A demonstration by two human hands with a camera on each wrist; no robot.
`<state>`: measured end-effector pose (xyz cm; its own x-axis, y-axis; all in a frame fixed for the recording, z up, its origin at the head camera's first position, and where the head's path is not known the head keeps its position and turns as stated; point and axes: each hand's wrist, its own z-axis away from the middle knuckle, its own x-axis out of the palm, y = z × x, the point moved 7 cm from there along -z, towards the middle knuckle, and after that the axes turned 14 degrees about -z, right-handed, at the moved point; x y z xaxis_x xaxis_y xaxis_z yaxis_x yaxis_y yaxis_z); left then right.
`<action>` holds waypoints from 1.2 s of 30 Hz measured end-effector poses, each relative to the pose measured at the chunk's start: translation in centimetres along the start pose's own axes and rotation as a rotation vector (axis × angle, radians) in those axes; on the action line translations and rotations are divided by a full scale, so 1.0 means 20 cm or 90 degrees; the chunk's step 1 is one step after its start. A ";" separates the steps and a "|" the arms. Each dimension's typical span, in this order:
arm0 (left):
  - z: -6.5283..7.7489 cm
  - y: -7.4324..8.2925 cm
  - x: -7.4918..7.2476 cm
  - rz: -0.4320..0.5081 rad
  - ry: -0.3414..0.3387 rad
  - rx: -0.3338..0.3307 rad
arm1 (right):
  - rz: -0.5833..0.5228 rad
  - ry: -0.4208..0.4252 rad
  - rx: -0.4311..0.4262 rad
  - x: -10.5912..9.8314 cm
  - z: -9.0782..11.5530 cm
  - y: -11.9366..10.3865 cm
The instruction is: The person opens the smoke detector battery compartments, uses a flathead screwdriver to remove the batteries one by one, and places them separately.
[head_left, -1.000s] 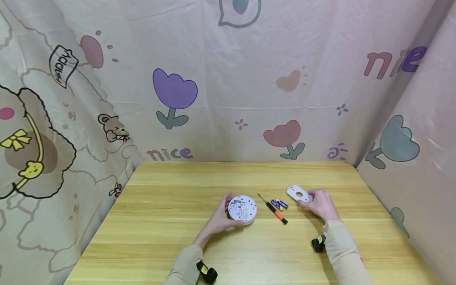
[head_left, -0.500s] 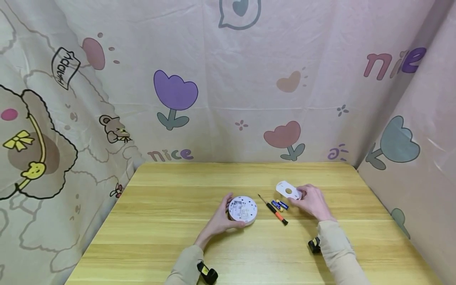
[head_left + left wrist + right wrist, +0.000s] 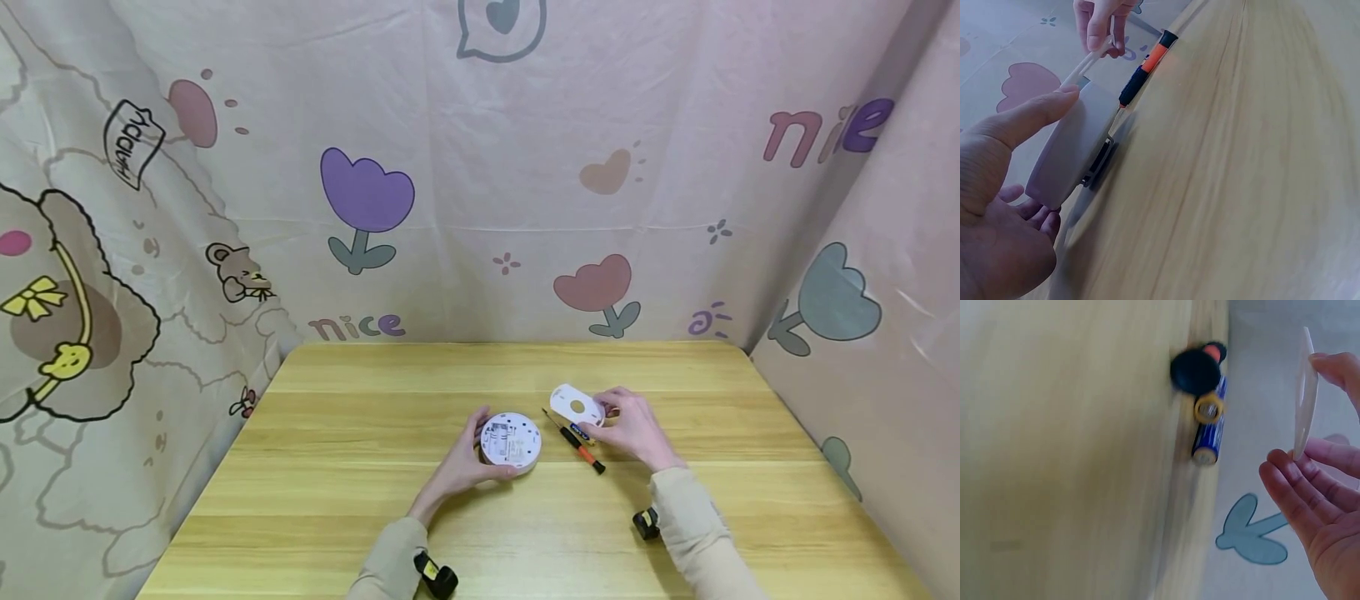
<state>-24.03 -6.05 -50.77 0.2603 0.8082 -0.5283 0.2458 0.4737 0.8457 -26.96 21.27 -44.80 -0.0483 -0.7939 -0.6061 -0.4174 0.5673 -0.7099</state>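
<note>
My left hand [image 3: 461,467] grips a round white smoke alarm [image 3: 510,442] by its side, thumb at the near edge and fingers round the far one. Its labelled back faces up, with small holes dotted over it; the left wrist view shows the smooth side wall [image 3: 1075,144]. In my right hand [image 3: 632,427] is a thin white mounting plate [image 3: 562,400] with a round centre hole, pinched by one edge. It is held above the table, edge-on in the right wrist view, where the thumb and fingers [image 3: 1329,450] hold opposite edges.
An orange-and-black screwdriver [image 3: 579,446] lies right of the alarm, tip pointing away. Blue batteries [image 3: 1209,434] with yellow ends lie beside it, partly hidden by the plate and right hand in the head view. A patterned curtain [image 3: 480,208] hangs behind the wooden table [image 3: 360,500].
My right hand has carried the mounting plate leftwards, past the batteries toward the smoke alarm. My left hand and the smoke alarm have stayed in place.
</note>
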 end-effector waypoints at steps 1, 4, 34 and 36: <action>0.00 0.00 0.00 0.004 0.000 0.001 | 0.001 -0.002 -0.006 0.01 0.00 -0.01; 0.00 0.00 0.00 0.011 0.000 0.003 | -0.006 -0.009 -0.016 0.04 0.00 -0.05; 0.01 -0.01 -0.04 0.064 0.001 0.011 | -0.035 -0.106 -0.106 0.31 0.01 -0.26; 0.01 -0.01 -0.04 0.062 0.001 0.012 | -0.036 -0.115 -0.116 0.32 0.01 -0.27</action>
<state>-24.11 -6.90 -50.44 0.2822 0.8504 -0.4440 0.2373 0.3865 0.8912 -24.73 13.08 -44.93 0.1349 -0.7620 -0.6334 -0.5723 0.4620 -0.6776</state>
